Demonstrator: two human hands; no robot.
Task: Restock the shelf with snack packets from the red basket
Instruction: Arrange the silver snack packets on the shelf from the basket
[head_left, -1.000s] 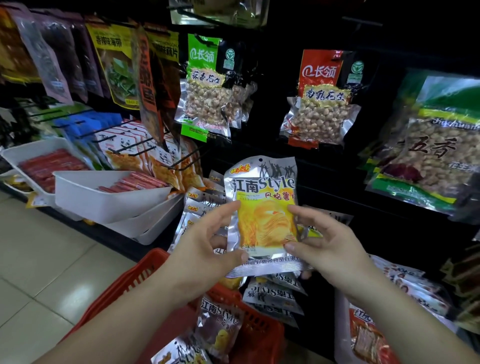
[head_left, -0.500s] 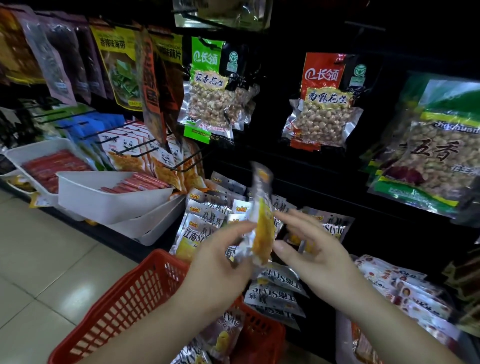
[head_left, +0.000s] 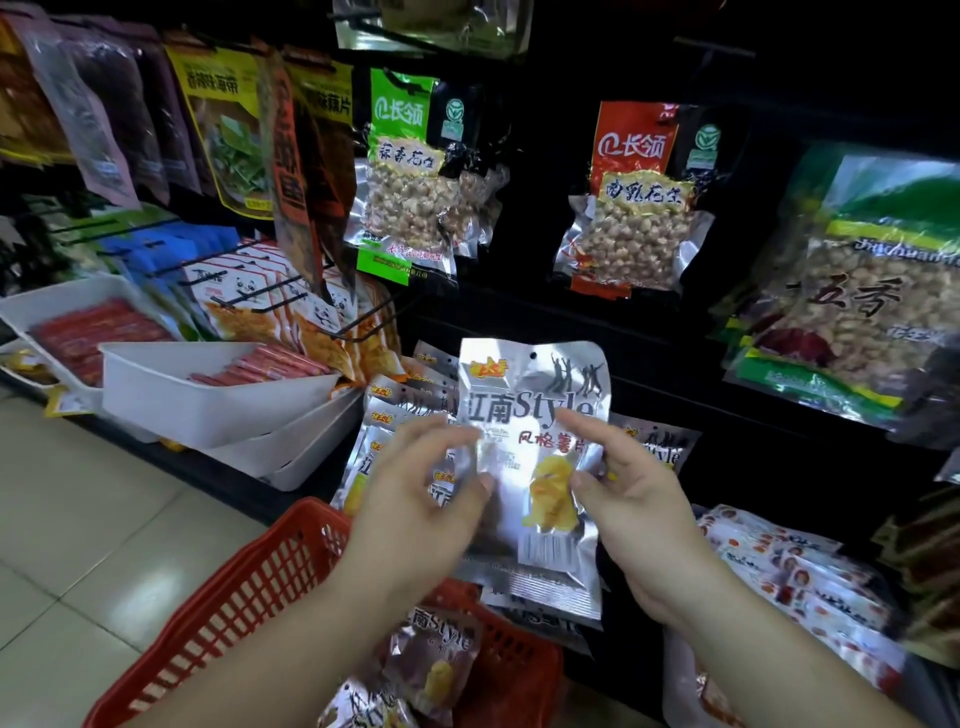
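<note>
1. Packet (head_left: 535, 467): silver foil, upright, print towards the wearer, held in front of the shelf (head_left: 675, 374), above the basket's far rim. The hole (head_left: 533, 355) at its top is not yet on any peg.
2. Left hand (head_left: 415, 509): pinches the left edge, thumb on the front. It is blurred, and the hold looks light.
3. Right hand (head_left: 628, 499): pinches the right edge, thumb on the front.
4. Risk, slip: the foil is slick and held only at the edges, so it could drop to the basket or the floor (head_left: 104, 519).
5. Risk, miss: the hole is small and no peg shows behind it, so a blind push may crumple the top.
6. Hung packets (head_left: 384, 431): crowded just behind, so a shove could unhook them.
7. Basket (head_left: 270, 587): red, with spare packets (head_left: 436, 654) inside. It sits beside the left forearm, and a knock might tip it.
</note>
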